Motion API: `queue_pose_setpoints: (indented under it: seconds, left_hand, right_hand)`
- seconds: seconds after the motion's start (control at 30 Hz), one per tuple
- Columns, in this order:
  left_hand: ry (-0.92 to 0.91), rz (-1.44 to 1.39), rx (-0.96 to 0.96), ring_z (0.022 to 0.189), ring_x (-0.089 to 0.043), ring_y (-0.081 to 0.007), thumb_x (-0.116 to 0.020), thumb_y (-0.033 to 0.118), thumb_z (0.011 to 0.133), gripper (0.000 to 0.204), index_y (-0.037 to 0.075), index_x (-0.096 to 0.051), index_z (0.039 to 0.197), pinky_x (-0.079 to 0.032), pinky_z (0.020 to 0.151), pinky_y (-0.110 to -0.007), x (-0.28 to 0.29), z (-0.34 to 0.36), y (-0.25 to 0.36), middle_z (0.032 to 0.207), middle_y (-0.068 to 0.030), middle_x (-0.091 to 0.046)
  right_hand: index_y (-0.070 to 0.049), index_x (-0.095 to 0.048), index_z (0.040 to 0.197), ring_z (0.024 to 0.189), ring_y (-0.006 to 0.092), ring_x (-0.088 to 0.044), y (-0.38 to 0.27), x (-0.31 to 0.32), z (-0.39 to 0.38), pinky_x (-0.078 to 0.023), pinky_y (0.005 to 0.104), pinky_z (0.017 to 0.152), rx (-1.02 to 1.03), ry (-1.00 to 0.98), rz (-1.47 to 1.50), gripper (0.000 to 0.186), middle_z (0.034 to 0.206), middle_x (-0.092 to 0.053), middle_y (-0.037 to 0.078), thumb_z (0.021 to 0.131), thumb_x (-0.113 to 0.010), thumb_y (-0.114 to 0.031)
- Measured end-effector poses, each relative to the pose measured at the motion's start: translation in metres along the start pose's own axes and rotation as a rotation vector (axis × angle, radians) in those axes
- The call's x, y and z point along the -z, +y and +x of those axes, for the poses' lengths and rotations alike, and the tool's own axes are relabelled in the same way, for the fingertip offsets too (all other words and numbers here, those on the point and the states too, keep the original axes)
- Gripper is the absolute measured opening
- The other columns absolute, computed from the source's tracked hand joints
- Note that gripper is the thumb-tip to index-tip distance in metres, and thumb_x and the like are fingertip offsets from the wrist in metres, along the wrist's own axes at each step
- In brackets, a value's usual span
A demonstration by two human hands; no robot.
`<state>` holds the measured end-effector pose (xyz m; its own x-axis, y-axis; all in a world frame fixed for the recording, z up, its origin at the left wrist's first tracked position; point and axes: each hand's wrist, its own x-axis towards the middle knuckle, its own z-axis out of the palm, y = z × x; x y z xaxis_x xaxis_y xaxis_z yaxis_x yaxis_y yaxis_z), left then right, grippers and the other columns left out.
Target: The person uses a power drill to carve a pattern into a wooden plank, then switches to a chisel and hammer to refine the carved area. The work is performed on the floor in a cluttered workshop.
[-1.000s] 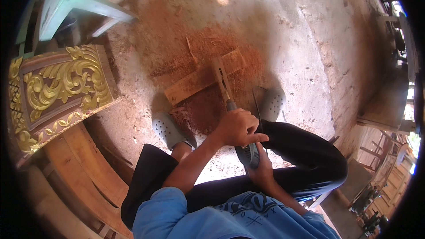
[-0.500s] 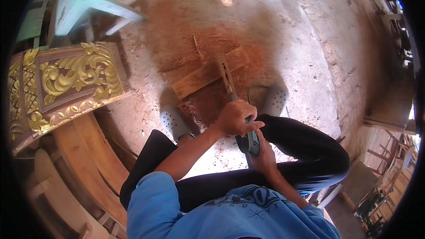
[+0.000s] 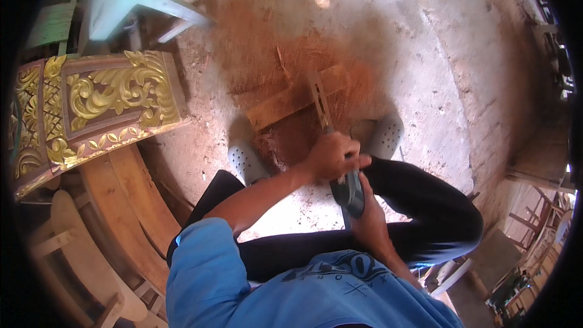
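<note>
Fingers of L hand [image 3: 331, 155] grip power tool [image 3: 348, 196] near front, R hand [image 3: 371, 215] at rear, prob. for steadiness; its bar [image 3: 322, 109] points over plank [image 3: 282, 109] on floor [image 3: 419, 106], contact unclear.

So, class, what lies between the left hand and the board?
In the head view, the slotted bar of the tool runs from the left hand across the board, with reddish floor beside it; contact with the board is unclear.
</note>
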<state>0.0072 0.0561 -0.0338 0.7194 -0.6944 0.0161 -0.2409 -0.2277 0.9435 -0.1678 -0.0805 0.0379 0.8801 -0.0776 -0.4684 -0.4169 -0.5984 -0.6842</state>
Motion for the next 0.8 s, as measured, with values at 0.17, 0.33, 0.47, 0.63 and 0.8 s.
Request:
queue_pose_setpoints:
  seconds: [0.17,0.33,0.47,0.63,0.8]
  left_hand:
    - [-0.139,-0.084,0.198,0.063,-0.062,-0.0338,-0.06,0.06,0.094,0.062,0.004,-0.064,0.069,-0.046,0.061,-0.044,0.011,0.016,-0.01,0.064,-0.0158,-0.061]
    - [-0.074,-0.074,0.163,0.057,-0.062,-0.034,-0.062,0.06,0.093,0.065,0.002,-0.063,0.064,-0.046,0.056,-0.043,0.011,0.009,0.002,0.061,-0.0187,-0.06]
    - [-0.129,-0.149,-0.014,0.077,-0.067,-0.0331,-0.068,0.066,0.086,0.06,0.007,-0.067,0.084,-0.05,0.068,-0.044,0.016,-0.005,0.009,0.082,-0.0148,-0.068]
    - [-0.096,-0.081,-0.536,0.104,-0.068,-0.0337,-0.085,0.073,0.059,0.085,0.014,-0.064,0.116,-0.054,0.089,-0.048,0.021,-0.01,-0.014,0.11,-0.0079,-0.069]
    - [0.01,-0.062,-0.57,0.102,-0.069,-0.0337,-0.093,0.067,0.046,0.092,0.012,-0.064,0.115,-0.055,0.086,-0.047,0.017,-0.007,-0.04,0.11,-0.0091,-0.068]
  right_hand:
    - [-0.018,-0.026,0.162,0.091,0.0486,-0.069,-0.01,0.002,0.019,-0.054,0.0548,0.081,-0.168,-0.077,0.084,0.094,0.096,-0.07,0.028,0.08,-0.069,-0.001]
    - [-0.014,-0.026,0.161,0.097,0.0502,-0.069,-0.037,0.015,0.01,-0.054,0.0555,0.086,-0.158,-0.085,0.019,0.092,0.103,-0.07,0.031,0.081,-0.069,-0.002]
    - [-0.011,-0.026,0.161,0.103,0.0519,-0.068,-0.066,0.045,-0.007,-0.054,0.0553,0.09,-0.208,-0.152,-0.008,0.091,0.11,-0.069,0.034,0.082,-0.07,-0.002]
    - [-0.01,-0.024,0.162,0.109,0.0521,-0.066,-0.08,0.054,-0.003,-0.054,0.0537,0.092,-0.285,-0.157,0.057,0.089,0.114,-0.068,0.036,0.085,-0.069,-0.002]
    - [-0.01,-0.024,0.161,0.108,0.0517,-0.067,-0.069,0.034,0.015,-0.056,0.0519,0.09,-0.177,-0.102,0.016,0.087,0.113,-0.067,0.036,0.087,-0.069,-0.002]
